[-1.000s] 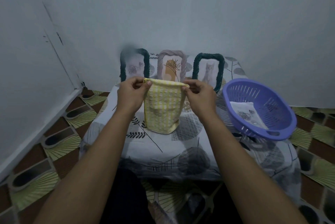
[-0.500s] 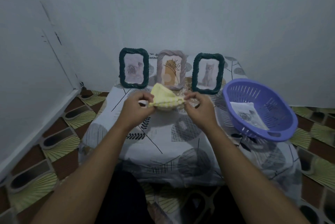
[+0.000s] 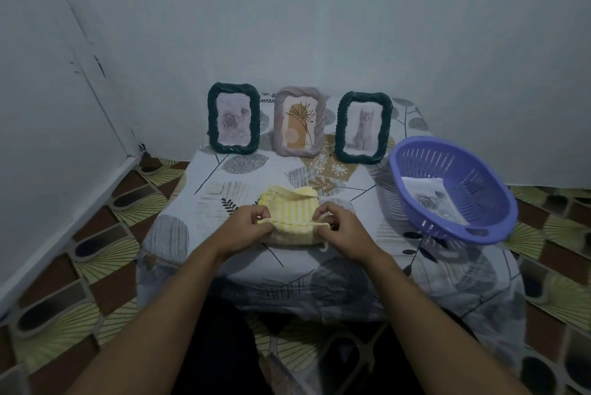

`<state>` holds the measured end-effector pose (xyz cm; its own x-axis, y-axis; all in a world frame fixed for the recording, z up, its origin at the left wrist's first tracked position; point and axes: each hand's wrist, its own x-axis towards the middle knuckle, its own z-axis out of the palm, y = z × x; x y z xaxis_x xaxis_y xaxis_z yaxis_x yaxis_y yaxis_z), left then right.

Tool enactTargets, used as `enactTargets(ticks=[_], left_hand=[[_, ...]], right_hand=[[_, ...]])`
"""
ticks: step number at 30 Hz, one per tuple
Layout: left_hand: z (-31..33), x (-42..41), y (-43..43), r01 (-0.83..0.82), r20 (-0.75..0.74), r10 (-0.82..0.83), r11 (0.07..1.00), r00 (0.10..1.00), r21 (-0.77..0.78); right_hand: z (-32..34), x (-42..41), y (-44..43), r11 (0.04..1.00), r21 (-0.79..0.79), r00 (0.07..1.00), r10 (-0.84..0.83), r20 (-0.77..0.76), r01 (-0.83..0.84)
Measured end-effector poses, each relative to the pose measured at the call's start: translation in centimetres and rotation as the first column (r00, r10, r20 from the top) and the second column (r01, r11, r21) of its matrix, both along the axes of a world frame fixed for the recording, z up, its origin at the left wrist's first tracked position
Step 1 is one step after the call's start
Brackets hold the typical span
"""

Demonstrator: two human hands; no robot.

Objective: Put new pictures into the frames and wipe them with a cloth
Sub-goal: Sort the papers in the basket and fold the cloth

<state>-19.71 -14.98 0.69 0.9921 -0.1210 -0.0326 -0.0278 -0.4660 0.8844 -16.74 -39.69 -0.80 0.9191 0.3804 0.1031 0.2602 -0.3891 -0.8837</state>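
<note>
The yellow striped fabric cloth (image 3: 292, 212) lies on the patterned bench (image 3: 198, 202), fingers of the left hand (image 3: 246, 228) and right hand (image 3: 342, 231) pinching its near edge. A hard wipe could topple the three upright rope-rimmed picture frames (image 3: 300, 122) behind.

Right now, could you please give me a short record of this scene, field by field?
left hand: pinches the near edge of the yellow cloth
right hand: pinches the same edge
yellow cloth: folded, resting on the table
left green frame: upright at the back, rose picture
mauve frame: upright beside it, plant drawing
right green frame: upright, kitten picture
purple basket: right of the cloth, holds a printed sheet
</note>
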Motion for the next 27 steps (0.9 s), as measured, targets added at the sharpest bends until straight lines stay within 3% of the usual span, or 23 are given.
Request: enactTargets(ticks=[4,8,13,18,24,27], left_hand=[[0.0,0.0,-0.2,-0.083,-0.03,0.08,0.986,0.996,-0.143],[-0.8,-0.2,0.1,-0.087,-0.077,0.071,0.97,0.995,-0.226],[-0.9,-0.1,0.5,0.146,-0.01,-0.145,0.986,0.989,0.085],[-1.1,0.6,0.3,0.167,-0.008,-0.17,0.955,0.985,0.247],[-1.0,1.5,-0.4,0.204,-0.026,-0.205,0.932,0.978,0.301],[-0.7,1.8,-0.5,0.194,-0.059,-0.185,0.94,0.981,0.28]], right_hand=[[0.2,0.2,-0.2,0.997,-0.041,0.997,0.056,-0.053,-0.059],[-0.1,0.6,-0.2,0.979,-0.2,0.999,0.04,-0.02,-0.043],[-0.1,0.5,-0.1,0.974,-0.224,1.0,0.024,-0.005,-0.025],[1.2,0.8,-0.2,0.981,-0.186,0.993,0.033,-0.114,-0.054],[1.0,3.4,1.0,0.954,0.025,0.921,-0.281,-0.269,0.298],[0.9,4.4,1.9,0.922,-0.102,0.924,-0.38,-0.041,0.374]])
